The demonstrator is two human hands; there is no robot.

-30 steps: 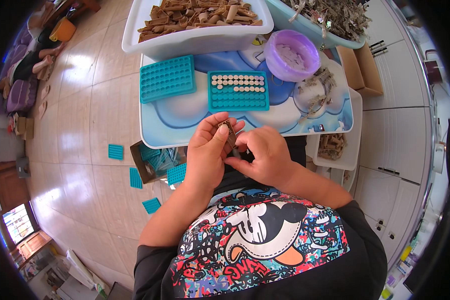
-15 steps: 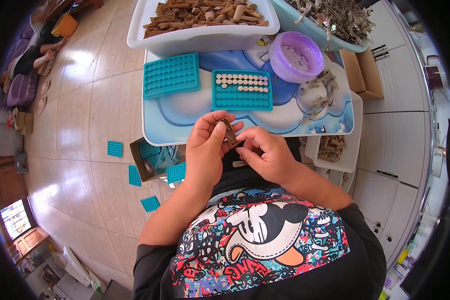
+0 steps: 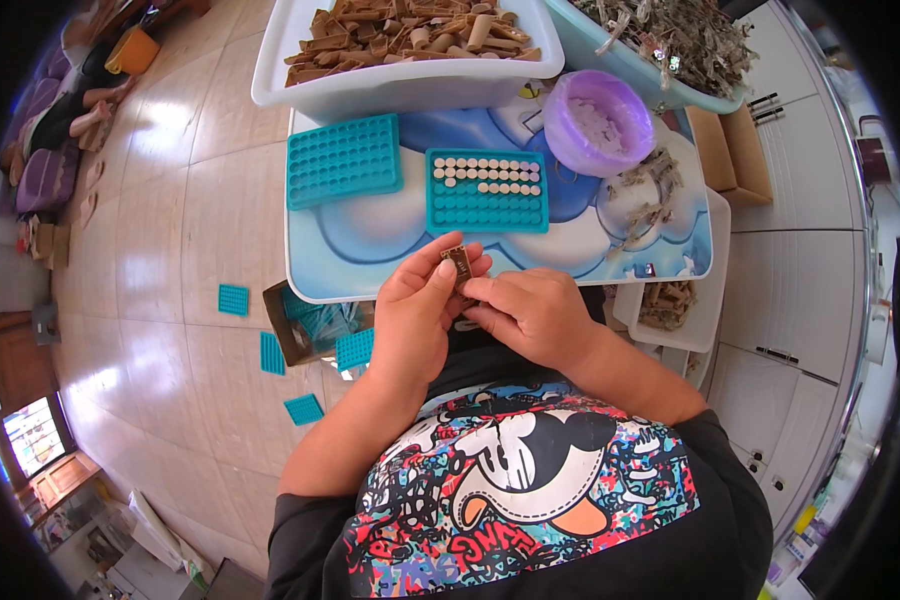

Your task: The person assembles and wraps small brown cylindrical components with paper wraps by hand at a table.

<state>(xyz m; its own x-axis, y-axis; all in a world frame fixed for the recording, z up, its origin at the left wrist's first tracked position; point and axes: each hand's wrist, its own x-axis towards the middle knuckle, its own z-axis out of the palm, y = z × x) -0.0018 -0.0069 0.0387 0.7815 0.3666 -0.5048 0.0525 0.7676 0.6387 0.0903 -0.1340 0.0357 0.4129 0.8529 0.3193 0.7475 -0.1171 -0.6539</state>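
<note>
My left hand and right hand meet at near edge of low table; fingertips of both pinched on small brown flat piece, held upright just above table edge. Beyond: two teal moulded trays with round pockets, left tray bare, right tray part-filled with pale discs. Right of it, glossy purple bowl. Farthest: white plastic tub heaped with brown pieces.
</note>
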